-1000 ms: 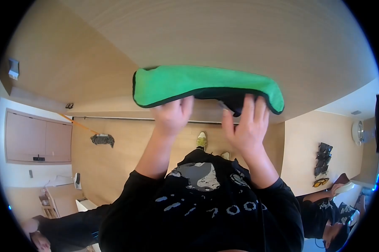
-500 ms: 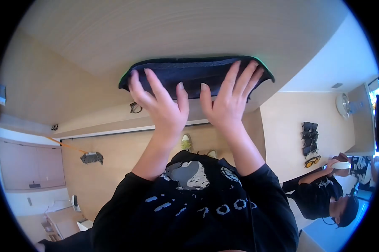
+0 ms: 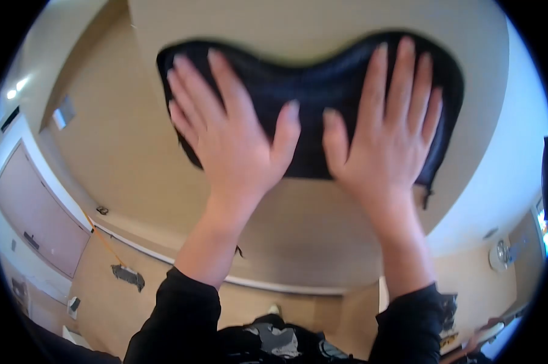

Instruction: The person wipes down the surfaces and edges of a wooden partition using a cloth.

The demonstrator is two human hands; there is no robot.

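Observation:
A black, soft-looking flat item (image 3: 313, 115) with a curved, double-humped far edge lies before me on the light wooden surface (image 3: 322, 224). It looks like a zipped case, since a small tab hangs at its lower right corner, but I cannot tell its exact kind. My left hand (image 3: 231, 133) lies flat on its left half, fingers spread. On the right half, my right hand (image 3: 386, 130) also rests with fingers stretched out. Both thumbs point inward, a short gap apart.
On the floor at left is a grey mop head (image 3: 127, 276) with an orange handle, near a pinkish door (image 3: 40, 212). Dark glasses (image 3: 448, 309) lie on a surface at lower right, where another person's arm (image 3: 477, 343) shows. A round clear container (image 3: 500, 256) stands beyond.
My view has tilted up. The black item now shows more of its face and appears larger. My hands have moved farther apart and lie flatter on it.

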